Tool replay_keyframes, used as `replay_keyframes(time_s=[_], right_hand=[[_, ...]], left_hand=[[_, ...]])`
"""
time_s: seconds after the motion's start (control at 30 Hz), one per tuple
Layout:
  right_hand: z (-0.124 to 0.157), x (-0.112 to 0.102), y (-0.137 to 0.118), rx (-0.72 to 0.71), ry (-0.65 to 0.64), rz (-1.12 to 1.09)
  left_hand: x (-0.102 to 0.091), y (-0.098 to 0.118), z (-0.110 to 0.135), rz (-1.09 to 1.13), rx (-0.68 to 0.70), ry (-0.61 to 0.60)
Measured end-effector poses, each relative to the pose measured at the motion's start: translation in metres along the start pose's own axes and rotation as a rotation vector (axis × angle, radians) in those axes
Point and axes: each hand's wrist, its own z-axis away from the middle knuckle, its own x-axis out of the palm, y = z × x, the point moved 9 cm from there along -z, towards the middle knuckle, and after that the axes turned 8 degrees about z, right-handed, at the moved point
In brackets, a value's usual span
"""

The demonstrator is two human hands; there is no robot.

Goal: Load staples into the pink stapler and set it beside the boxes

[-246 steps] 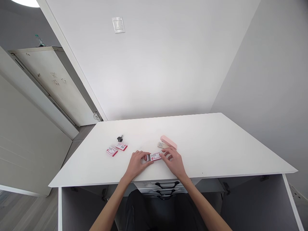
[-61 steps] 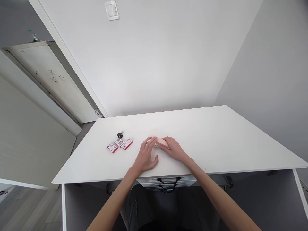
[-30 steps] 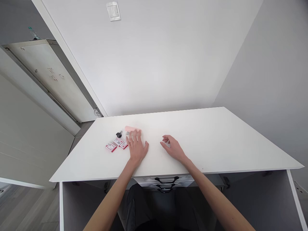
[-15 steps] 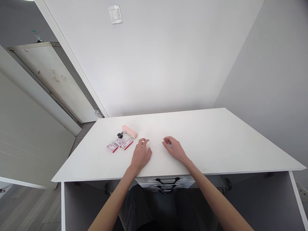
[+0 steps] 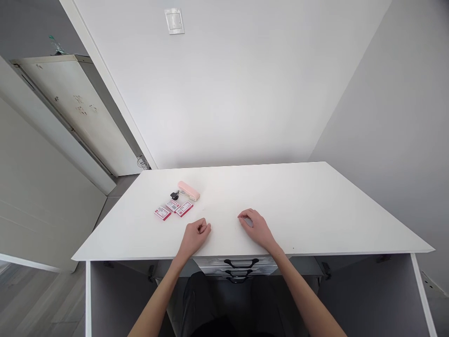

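My left hand [image 5: 194, 237] rests on the white table [image 5: 315, 210] near its front edge, fingers curled into a loose fist with nothing in them. My right hand [image 5: 255, 227] lies a little to the right, fingers bent and apart, holding nothing. A pink stapler [image 5: 188, 190] lies at the left of the table, beyond my left hand. Beside the stapler is a black binder clip [image 5: 174, 195]. Three small red-and-white boxes [image 5: 173, 208] lie in a row just in front of the clip.
A drawer unit with black handles [image 5: 240, 265] sits under the table between my arms. A light switch [image 5: 174, 21] is on the wall above. A pale door [image 5: 70, 112] stands open at the left.
Earlier both hands held a red-and-white box, then the stapler. My left hand set the stapler down by the boxes and drew back toward the front edge, curling shut. My right hand let go.
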Motion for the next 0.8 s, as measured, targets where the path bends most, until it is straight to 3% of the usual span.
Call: replay_keyframes(time_s=[0.17, 0.8], right_hand=[[0.008, -0.004, 0.005, 0.073, 0.009, -0.069], [0.019, -0.01, 0.006, 0.139, 0.038, -0.124]], left_hand=[[-0.009, -0.011, 0.002, 0.136, -0.09, 0.052], [-0.006, -0.014, 0.0, 0.159, -0.08, 0.09]])
